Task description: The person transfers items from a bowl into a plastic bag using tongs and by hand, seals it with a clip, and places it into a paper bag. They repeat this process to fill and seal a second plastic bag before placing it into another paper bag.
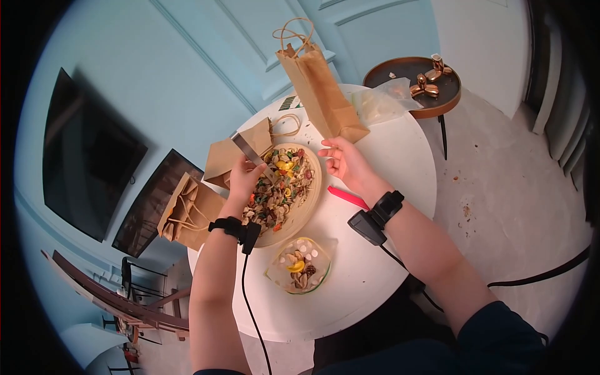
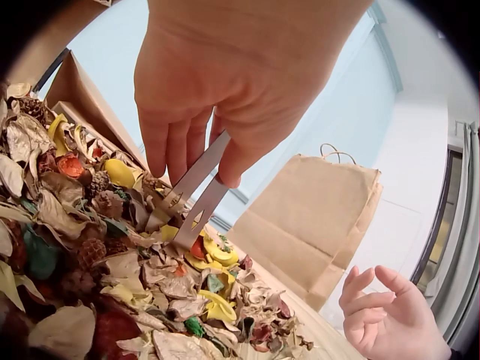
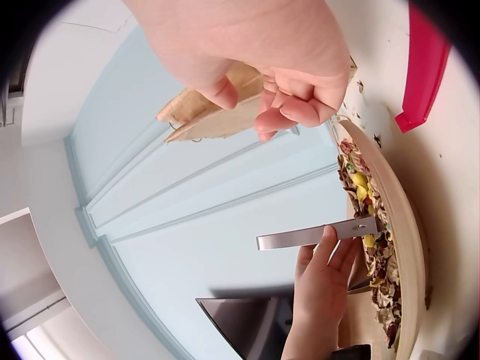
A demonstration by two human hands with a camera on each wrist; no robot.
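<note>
My left hand holds metal tongs between thumb and fingers. In the left wrist view the tongs point down, their two tips in the dried petals, cones and yellow pieces. This mix lies on a round wooden tray. My right hand hovers over the table right of the tray, holding nothing; in the right wrist view its fingers are loosely bent. A clear bag-like container with some petals and a yellow slice stands below the tray.
A tall paper bag stands behind the tray, with clear plastic beside it. Two smaller paper bags are on the left. A red object lies on the white table near my right wrist. Cables hang from both wrist cameras.
</note>
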